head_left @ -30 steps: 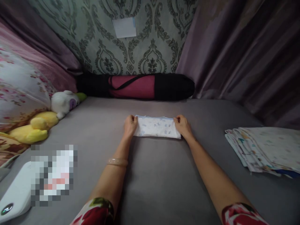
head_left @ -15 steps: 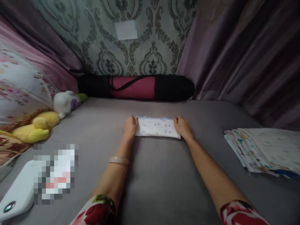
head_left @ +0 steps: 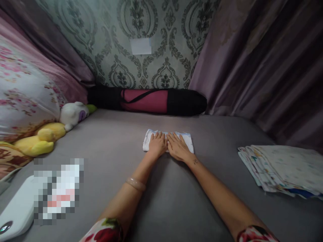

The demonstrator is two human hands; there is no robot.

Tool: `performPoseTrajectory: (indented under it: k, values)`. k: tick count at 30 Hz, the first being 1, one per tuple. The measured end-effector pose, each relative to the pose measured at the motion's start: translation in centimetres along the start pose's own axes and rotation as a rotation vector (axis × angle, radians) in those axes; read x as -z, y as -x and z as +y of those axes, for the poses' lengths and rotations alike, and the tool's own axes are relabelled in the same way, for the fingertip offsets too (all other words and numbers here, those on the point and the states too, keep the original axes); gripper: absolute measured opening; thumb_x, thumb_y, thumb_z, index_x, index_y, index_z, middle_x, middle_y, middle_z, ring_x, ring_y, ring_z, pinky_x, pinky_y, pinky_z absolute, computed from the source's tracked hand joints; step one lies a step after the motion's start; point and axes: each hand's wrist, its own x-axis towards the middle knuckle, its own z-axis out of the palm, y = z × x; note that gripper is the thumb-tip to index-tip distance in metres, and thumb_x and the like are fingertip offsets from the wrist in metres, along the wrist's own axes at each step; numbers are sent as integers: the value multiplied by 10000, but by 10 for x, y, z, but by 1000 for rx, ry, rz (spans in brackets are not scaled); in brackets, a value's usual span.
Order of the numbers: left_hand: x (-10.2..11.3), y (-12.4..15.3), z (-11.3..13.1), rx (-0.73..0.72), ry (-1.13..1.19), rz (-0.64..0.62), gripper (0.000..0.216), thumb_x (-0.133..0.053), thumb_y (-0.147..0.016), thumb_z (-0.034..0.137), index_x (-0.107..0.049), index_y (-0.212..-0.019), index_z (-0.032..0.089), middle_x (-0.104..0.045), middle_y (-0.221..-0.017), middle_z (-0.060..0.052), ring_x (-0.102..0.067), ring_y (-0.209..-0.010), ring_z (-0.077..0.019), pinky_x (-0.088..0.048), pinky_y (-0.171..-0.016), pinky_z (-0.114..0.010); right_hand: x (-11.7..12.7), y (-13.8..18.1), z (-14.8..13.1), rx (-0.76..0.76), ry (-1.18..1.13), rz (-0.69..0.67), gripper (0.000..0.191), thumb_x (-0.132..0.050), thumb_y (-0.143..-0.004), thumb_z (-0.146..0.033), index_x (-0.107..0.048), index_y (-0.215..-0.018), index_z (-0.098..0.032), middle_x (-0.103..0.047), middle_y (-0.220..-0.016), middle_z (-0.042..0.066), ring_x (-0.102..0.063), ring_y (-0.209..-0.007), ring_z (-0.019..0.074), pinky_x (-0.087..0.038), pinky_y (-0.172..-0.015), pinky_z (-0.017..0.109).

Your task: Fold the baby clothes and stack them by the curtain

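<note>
A small white cloth (head_left: 146, 141) with a faint print and a blue edge lies folded into a flat rectangle on the grey sheet (head_left: 106, 144). My left hand (head_left: 157, 143) rests palm down on its middle left, fingers stretched away from me. Close beside it, my right hand (head_left: 178, 146) lies flat on the middle right of the cloth, fingers slightly spread. Both hands touch the cloth without gripping it. They cover most of its centre, while its left and right ends show.
To the right lies a stack of folded printed cloths (head_left: 285, 168). A black and maroon long bag (head_left: 146, 101) lies along the wall. Plush toys (head_left: 50, 132) and a floral pillow (head_left: 25, 90) are at left. Nearer stand a white device (head_left: 19, 205) and a blurred-out item (head_left: 62, 191).
Both hands have let go of the cloth's ends and moved inward onto its middle, now flat with fingers out. The view has tilted up slightly.
</note>
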Motion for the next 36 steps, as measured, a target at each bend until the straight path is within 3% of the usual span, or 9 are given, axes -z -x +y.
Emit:
performPoseTrajectory:
  k: [6, 13, 16, 21, 29, 33, 36]
  values:
    - [-10, 3, -12, 5, -23, -22, 539, -198, -983, 413, -352, -1452, 197, -316, -1536, -77, -213, -1429, -313, -94, -1129, -616, 0, 2, 3, -21, -32, -15, 568, -231, -955, -317, -268, -1504, -174, -257, -1557, 37, -168, -1438, 266, -154, -1143, 519]
    - [-10, 1, -15, 16, -9, -125, 578, -158, -978, 435, -277, -1489, 193, -233, -1566, -67, -139, -1448, -322, -58, -1115, -652, -5, 1, 4, -46, -63, 14, 545, -253, -958, -320, -317, -1486, -202, -292, -1544, 24, -179, -1435, 262, -125, -1148, 525]
    - [-7, -2, -15, 26, 15, -124, 557, -184, -977, 420, -314, -1470, 196, -262, -1557, -80, -173, -1442, -317, -98, -1115, -645, -3, -1, 7, -47, -94, -5, 532, -232, -970, -336, -340, -1476, -208, -299, -1541, 28, -186, -1436, 253, -134, -1147, 521]
    - [-1, -5, -16, 69, -24, 95, 486, -208, -980, 326, -447, -1384, 198, -399, -1492, -80, -278, -1412, -253, -138, -1159, -536, 2, -4, -5, -14, -71, 109, 551, -229, -978, -338, -352, -1463, -108, -281, -1543, 92, -166, -1441, 242, -91, -1165, 477]
    - [-17, -8, -39, 91, -30, -44, 555, -185, -985, 407, -329, -1463, 162, -306, -1539, -98, -195, -1437, -298, -220, -1128, -533, -19, -5, -21, 28, -61, 137, 550, -260, -962, -307, -387, -1439, -62, -354, -1509, 111, -248, -1416, 228, -127, -1169, 401]
    - [-9, -5, -32, 97, -56, -16, 557, -177, -985, 407, -356, -1449, 158, -334, -1523, -114, -213, -1431, -311, -191, -1125, -566, -12, -6, -14, 48, -83, 71, 567, -226, -968, -330, -361, -1453, -67, -331, -1521, 102, -241, -1420, 219, -140, -1168, 396]
    - [-2, -1, -17, 60, -100, 83, 557, -160, -986, 387, -414, -1415, 139, -361, -1509, -118, -212, -1434, -292, -108, -1160, -524, -2, -5, -5, 14, -63, 72, 568, -212, -964, -305, -341, -1461, -62, -296, -1534, 112, -213, -1430, 215, -127, -1171, 406]
